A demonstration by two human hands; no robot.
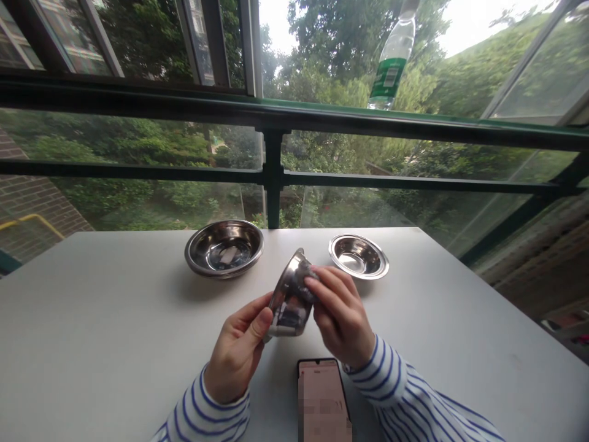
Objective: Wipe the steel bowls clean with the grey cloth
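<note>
A small shiny metal bowl (pixel 288 304) is tilted on its side above the table, its rim toward the left. My left hand (pixel 242 344) pinches that rim, thumb on the outside. Fingers of my right hand (pixel 343 313) press a crumpled dark grey wad (pixel 306 273) against the bowl's outer wall. Whether the wad is cloth or steel wool I cannot tell. Below the hands lies a phone (pixel 322 399) with its screen lit, partly pixelated.
On the white table (pixel 115 331), a larger metal bowl (pixel 193 261), seemingly stacked, stands at back left. A smaller metal bowl (pixel 381 269) stands at back right. Behind runs a dark green railing (pixel 138 101); a plastic bottle (pixel 391 67) with a green label stands on it.
</note>
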